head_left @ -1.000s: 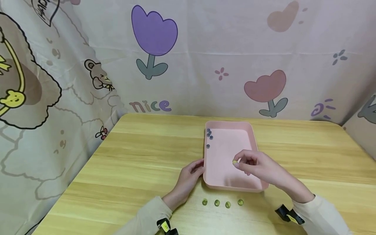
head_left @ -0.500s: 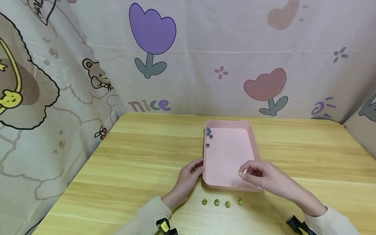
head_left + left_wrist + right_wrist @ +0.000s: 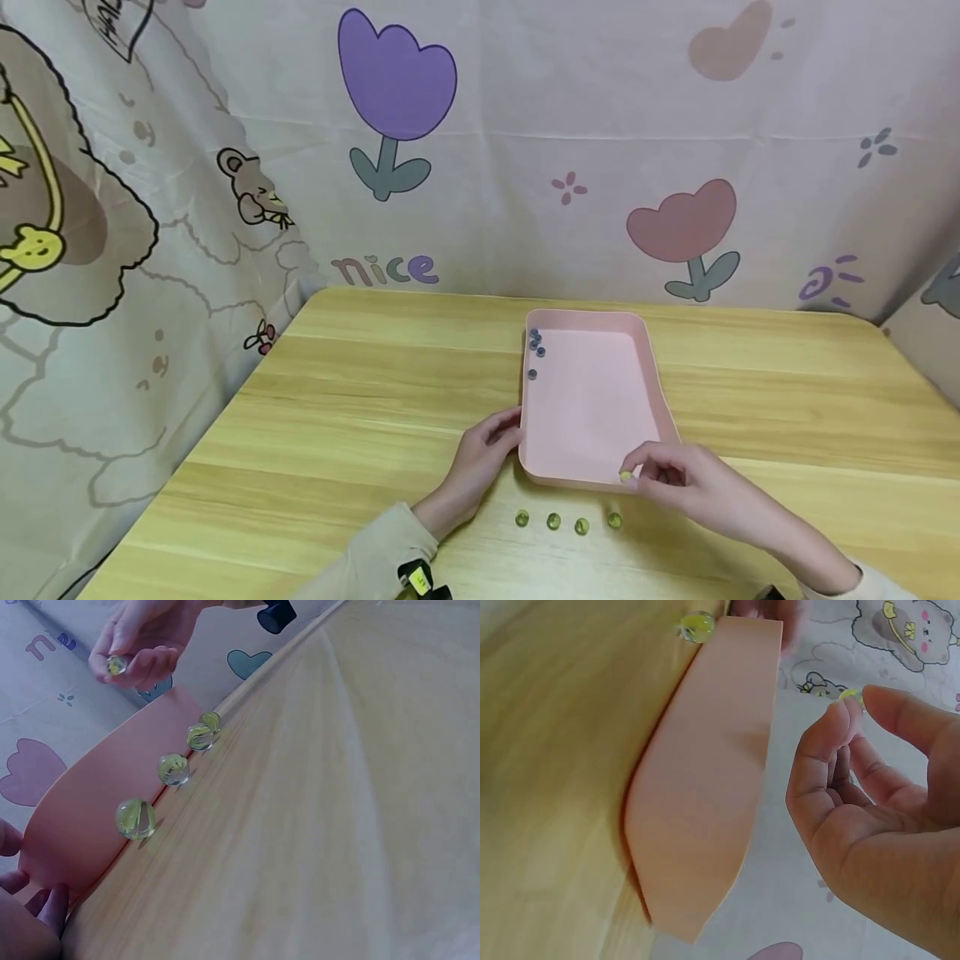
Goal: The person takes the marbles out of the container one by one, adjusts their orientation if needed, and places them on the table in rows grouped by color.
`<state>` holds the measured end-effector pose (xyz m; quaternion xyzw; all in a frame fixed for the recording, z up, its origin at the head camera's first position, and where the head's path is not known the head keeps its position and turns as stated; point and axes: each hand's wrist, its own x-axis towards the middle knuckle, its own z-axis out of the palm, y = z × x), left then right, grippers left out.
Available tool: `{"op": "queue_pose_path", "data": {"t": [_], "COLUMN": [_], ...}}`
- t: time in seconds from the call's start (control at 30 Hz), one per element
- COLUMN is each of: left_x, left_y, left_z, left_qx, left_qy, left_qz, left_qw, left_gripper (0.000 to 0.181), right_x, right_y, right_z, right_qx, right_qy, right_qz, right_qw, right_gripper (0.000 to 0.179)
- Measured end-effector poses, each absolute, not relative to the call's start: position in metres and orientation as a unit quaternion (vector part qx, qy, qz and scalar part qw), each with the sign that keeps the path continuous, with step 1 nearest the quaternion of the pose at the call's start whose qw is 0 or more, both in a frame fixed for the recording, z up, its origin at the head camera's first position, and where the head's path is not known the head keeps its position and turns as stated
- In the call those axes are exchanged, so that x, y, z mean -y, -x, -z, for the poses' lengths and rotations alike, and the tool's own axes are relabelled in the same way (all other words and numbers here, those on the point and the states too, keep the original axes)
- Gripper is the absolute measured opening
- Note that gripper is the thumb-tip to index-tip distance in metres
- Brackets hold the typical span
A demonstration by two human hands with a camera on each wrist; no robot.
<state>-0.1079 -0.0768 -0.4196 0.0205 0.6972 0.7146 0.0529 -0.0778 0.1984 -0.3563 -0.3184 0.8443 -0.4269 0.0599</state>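
Observation:
Between thumb and fingertips my right hand (image 3: 693, 483) pinches a clear marble with a yellow-green swirl (image 3: 626, 476), held over the near right corner of the pink tray (image 3: 592, 400). The right wrist view shows that marble (image 3: 851, 694) partly hidden at the fingertips. My left hand (image 3: 483, 458) rests with relaxed fingers against the tray's left side wall. Several matching yellow-green marbles (image 3: 553, 521) stand in a row on the table before the tray's near wall. Inside the tray, several small dark blue-grey marbles (image 3: 541, 352) lie along the left wall, toward the far corner.
The light wood table (image 3: 360, 400) carries the tray near its middle. A printed cloth (image 3: 510, 217) hangs behind the table and along its left. Black wrist-camera mounts (image 3: 423, 579) sit on the sleeves.
My right hand, pinching the marble, has moved back toward the person and to the right, from over the tray's inside to its near right corner. The left hand stays put.

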Motion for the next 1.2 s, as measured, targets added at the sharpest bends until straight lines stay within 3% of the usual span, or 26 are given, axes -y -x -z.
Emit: {"op": "queue_pose_path", "data": {"t": [0.23, 0.8, 1.2], "left_x": [0.077, 0.076, 0.077], "left_y": [0.107, 0.105, 0.106], "left_z": [0.419, 0.420, 0.420], "left_qx": [-0.696, -0.695, -0.697], "left_qy": [-0.024, -0.030, -0.024], "left_qz": [-0.716, -0.717, -0.715], "left_qw": [0.053, 0.051, 0.042], "left_gripper": [0.040, 0.039, 0.038], "right_x": [-0.205, -0.212, -0.217], "right_y": [0.070, 0.063, 0.061], "right_z": [0.360, 0.371, 0.374], "right_qx": [-0.835, -0.802, -0.798], "right_qy": [0.326, 0.313, 0.332], "right_qz": [0.440, 0.490, 0.485], "right_qw": [0.063, 0.137, 0.134], "right_gripper": [0.013, 0.012, 0.015]}}
